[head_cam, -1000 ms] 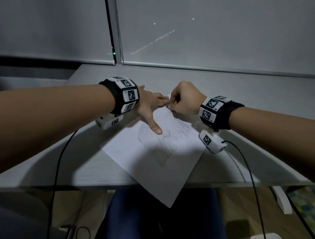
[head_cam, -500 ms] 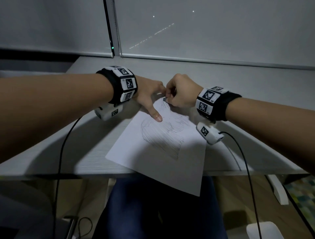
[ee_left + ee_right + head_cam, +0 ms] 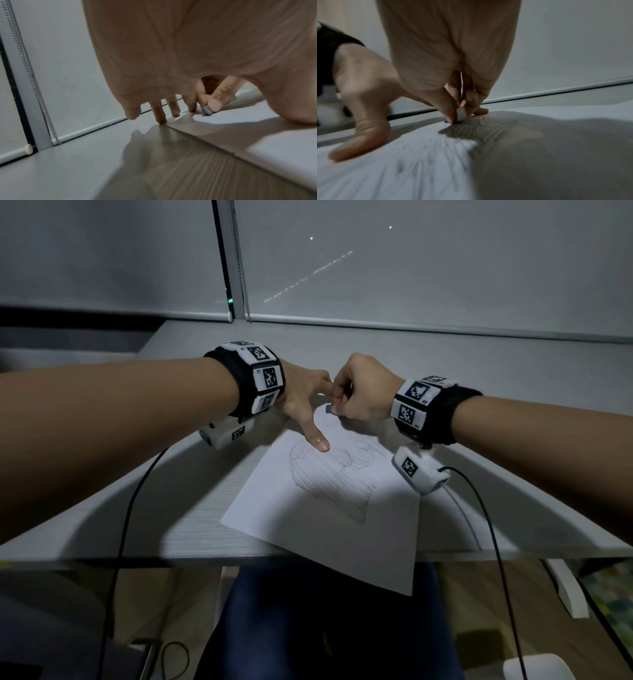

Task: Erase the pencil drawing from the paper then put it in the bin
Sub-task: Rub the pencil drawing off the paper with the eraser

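Grey desk (image 3: 191, 508) under drawn blinds (image 3: 445, 268); paper (image 3: 329, 529) overhanging near edge. Left hand (image 3: 301, 402) splayed, pinning paper. Left wrist: fingertips (image 3: 161, 119) planted flat. Right wrist: right hand (image 3: 453, 60) pinching eraser (image 3: 461, 113) against drawing (image 3: 479, 129).

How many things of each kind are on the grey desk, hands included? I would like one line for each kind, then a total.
Hands: 2, the left hand pressing on the paper, the right hand pinching the eraser
White paper sheet with pencil drawing: 1
Small grey eraser block: 1
Total: 4
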The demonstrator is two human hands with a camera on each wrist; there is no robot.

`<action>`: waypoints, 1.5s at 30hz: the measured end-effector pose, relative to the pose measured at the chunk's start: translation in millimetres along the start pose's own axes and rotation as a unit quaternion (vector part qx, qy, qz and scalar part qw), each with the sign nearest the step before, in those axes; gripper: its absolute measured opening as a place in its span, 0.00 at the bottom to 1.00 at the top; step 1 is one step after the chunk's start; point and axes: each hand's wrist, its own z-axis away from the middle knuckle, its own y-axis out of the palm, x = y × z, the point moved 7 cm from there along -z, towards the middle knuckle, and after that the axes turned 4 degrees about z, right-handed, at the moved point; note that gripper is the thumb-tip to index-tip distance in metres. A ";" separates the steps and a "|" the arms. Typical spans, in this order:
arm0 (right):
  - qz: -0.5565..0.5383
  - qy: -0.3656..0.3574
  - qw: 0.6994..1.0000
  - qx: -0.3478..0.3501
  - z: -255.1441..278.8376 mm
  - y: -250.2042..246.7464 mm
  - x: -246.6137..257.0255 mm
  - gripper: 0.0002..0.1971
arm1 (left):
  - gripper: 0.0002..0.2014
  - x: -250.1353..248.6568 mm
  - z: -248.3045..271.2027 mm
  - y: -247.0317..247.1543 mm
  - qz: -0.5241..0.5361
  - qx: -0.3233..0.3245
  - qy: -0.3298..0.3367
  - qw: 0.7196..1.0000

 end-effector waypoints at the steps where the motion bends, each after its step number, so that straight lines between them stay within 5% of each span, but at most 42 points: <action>1: 0.000 0.006 1.000 -0.011 0.1 -0.1 0.0 0.05 | 0.60 0.3 -0.3 -0.6 -0.001 -0.001 -0.004 1.000; 8: -0.021 -0.055 0.997 0.042 21.4 11.6 22.8 0.04 | 0.52 -2.0 6.5 -0.6 0.019 -0.013 -0.005 1.000; 15: -0.009 0.016 0.999 -0.029 0.0 0.7 -0.7 0.05 | 0.56 -0.6 3.1 1.8 -0.015 0.003 0.011 1.000; 21: -0.024 -0.057 0.997 0.056 21.2 9.3 24.1 0.03 | 0.55 -0.8 5.4 1.3 -0.020 0.006 -0.001 1.000; 28: 0.009 0.014 1.000 -0.004 0.8 -4.0 -8.3 0.06 | 0.62 -3.4 3.9 0.2 -0.035 0.021 -0.004 0.999; 35: -0.036 -0.064 0.995 0.074 21.3 6.3 11.1 0.05 | 0.54 -5.6 2.0 0.2 -0.043 0.027 -0.003 0.999; 41: 0.002 -0.013 1.000 0.007 2.7 -7.8 -19.4 0.06 | 0.66 -5.9 -5.0 2.8 -0.067 0.051 0.007 0.996; 45: -0.003 -0.062 0.997 0.043 17.7 1.3 -2.7 0.08 | 0.59 -5.5 -7.9 3.2 -0.066 0.049 0.011 0.997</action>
